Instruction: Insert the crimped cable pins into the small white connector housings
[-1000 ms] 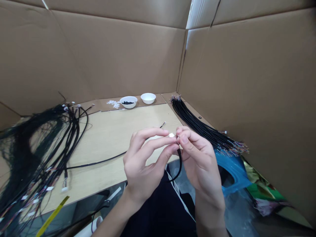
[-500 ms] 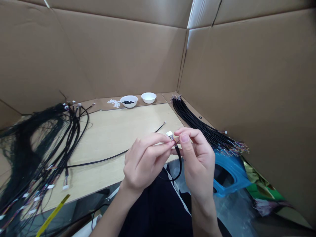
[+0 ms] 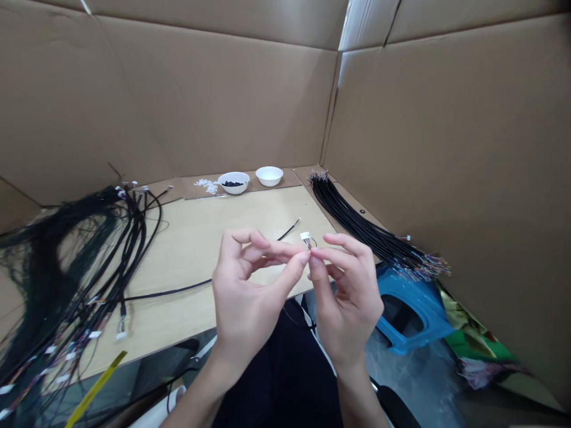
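My left hand (image 3: 247,291) and my right hand (image 3: 345,294) meet over the near edge of the wooden table (image 3: 214,238). Both pinch the thin wires just below a small white connector (image 3: 306,236), which sticks up between the fingertips. The black cable (image 3: 178,290) that these wires belong to runs left across the table, and its far end lies near the connector. Its stretch under my hands is hidden.
A tangled heap of black cables (image 3: 66,267) fills the table's left side. A straight bundle of black cables (image 3: 357,223) lies along the right cardboard wall. At the back stand a white bowl with dark parts (image 3: 233,182), an empty-looking white bowl (image 3: 269,175) and loose white pieces (image 3: 205,186). A blue stool (image 3: 413,309) is lower right.
Both hands have turned and shifted slightly left. The connector has risen clear above the fingertips, and the black cable loop seen below the hands earlier is now hidden.
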{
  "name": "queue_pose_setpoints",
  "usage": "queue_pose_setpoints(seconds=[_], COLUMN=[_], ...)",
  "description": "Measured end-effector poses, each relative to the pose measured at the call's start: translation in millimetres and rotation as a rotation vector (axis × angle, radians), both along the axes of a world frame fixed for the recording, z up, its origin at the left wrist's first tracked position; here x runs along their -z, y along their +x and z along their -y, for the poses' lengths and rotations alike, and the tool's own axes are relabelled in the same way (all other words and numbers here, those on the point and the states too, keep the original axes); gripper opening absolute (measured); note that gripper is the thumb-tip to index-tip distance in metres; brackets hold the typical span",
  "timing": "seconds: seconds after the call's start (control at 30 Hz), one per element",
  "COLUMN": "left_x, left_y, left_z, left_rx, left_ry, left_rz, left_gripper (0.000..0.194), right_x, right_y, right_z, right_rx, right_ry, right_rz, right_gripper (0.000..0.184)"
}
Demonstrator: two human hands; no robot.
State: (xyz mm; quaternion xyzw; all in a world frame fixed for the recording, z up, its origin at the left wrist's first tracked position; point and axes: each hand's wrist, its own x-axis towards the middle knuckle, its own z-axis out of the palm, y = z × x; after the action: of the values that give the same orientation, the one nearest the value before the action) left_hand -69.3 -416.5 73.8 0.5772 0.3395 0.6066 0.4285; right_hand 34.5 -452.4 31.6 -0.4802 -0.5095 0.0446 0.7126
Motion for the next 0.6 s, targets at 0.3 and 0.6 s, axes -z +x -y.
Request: queue_pose_setpoints(seconds=[0.3,0.6], left_x=[-4.0,-21.7], left_y=[-21.0,-38.7], left_z=[-7.7,-24.9], left_rx=[0.409,0.215], left_ry=[-0.499,0.008], left_rz=[0.209,-0.328], left_gripper=[0.050,0.024], right_x=[-7.1,-28.2], right_y=[7.6,24.2], right_z=[0.2,9.2], right_rx=[-0.057,-0.308], right_ry=[0.034,-0.244], right_rz=[0.079,-0.155], right_gripper=[0.031,0.009])
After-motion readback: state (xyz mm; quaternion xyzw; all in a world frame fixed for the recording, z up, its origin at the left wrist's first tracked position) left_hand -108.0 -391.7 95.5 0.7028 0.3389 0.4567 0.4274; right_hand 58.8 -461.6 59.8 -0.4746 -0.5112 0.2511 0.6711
